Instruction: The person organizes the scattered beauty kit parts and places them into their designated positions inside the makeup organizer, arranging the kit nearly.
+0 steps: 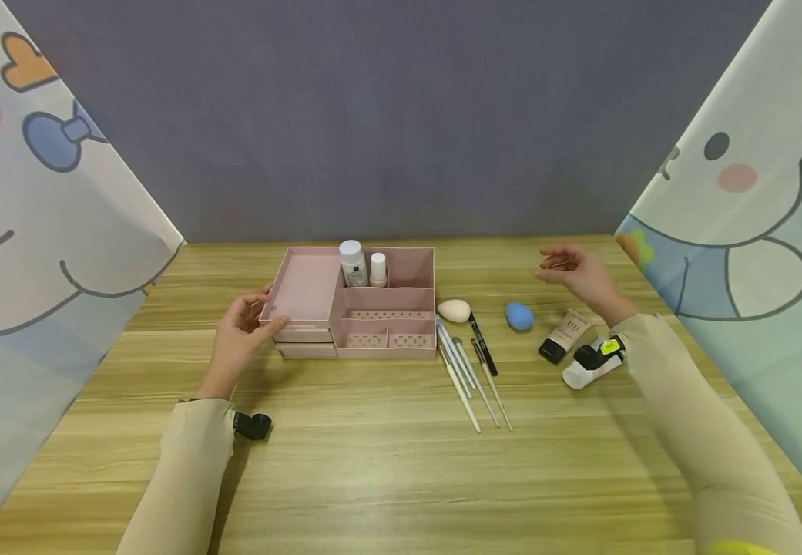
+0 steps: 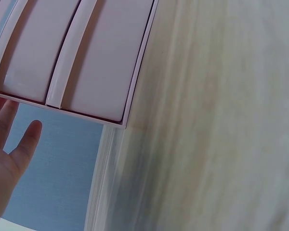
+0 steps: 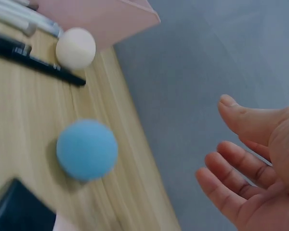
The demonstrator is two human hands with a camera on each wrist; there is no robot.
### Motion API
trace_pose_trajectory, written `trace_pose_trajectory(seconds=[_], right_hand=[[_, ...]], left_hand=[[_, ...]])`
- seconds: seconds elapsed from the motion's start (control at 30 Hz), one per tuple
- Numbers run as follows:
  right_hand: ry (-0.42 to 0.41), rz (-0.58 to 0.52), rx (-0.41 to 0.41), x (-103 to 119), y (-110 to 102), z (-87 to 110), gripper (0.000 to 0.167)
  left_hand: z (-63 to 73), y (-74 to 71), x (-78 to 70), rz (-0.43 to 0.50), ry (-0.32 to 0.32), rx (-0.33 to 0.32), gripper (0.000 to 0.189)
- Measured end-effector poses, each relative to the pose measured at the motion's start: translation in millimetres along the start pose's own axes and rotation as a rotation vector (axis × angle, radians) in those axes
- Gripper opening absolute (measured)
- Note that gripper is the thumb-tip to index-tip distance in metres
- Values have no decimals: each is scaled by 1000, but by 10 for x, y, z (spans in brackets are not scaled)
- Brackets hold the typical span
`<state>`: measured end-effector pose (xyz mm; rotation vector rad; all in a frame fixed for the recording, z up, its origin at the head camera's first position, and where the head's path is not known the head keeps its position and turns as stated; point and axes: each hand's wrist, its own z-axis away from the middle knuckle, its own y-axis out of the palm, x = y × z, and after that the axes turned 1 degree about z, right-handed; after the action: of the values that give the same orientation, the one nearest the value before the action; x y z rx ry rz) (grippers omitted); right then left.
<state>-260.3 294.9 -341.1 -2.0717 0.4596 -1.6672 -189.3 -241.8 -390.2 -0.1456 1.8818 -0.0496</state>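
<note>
The pink makeup organizer [image 1: 306, 287] stood on the wood-grain table [image 1: 373, 470], with its two shallow drawers [image 1: 305, 336] closed at the left of its front. The left hand [image 1: 237, 331] held the organizer at its front left corner, thumb over the top edge and fingers spread against the side wall, gripping lightly. The right hand [image 1: 577, 277] was raised well to the right of the organizer, partly open, its fingers loosely bent and nothing in its grasp.

In the organizer's back row stood a white bottle [image 1: 354, 266] and, to its right, a smaller white-capped bottle [image 1: 378, 271]. The perforated sections in front of them belonged to the organizer too. Just beside the organizer's right wall lay a cream egg-shaped sponge [image 1: 454, 311], a black cosmetic pen [image 1: 485, 351] and several slim makeup brushes [image 1: 461, 378], fanned out from its front right corner. Farther right of the organizer sat a blue makeup sponge [image 1: 519, 317]. Farthest right lay a black-capped BB cream tube [image 1: 574, 327] and a white-capped tube [image 1: 577, 376], the latter partly covered by the wrist camera [image 1: 598, 354].
</note>
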Motion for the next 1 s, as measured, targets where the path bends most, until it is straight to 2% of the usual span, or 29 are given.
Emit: trace_pose_trajectory(seconds=[0.17,0.4,0.57,0.83,1.0], right_hand=[[32,46,71,-149,-129,79,46],[108,55,170,-385,-272,174,55],[138,84,198,-512,-341,235,56],[130,156,241,-649,-401,279,56],[162,274,276,-672,-399,306,61]], left_hand=[[7,1,-4,-11,-9,0,34],[6,3,-2,-15,-8,-3,36],[1,7,-9,-23,3,-2,38],[-11,3,-7,8,15,6,39],[-9,1,-5,-13,14,5,39]])
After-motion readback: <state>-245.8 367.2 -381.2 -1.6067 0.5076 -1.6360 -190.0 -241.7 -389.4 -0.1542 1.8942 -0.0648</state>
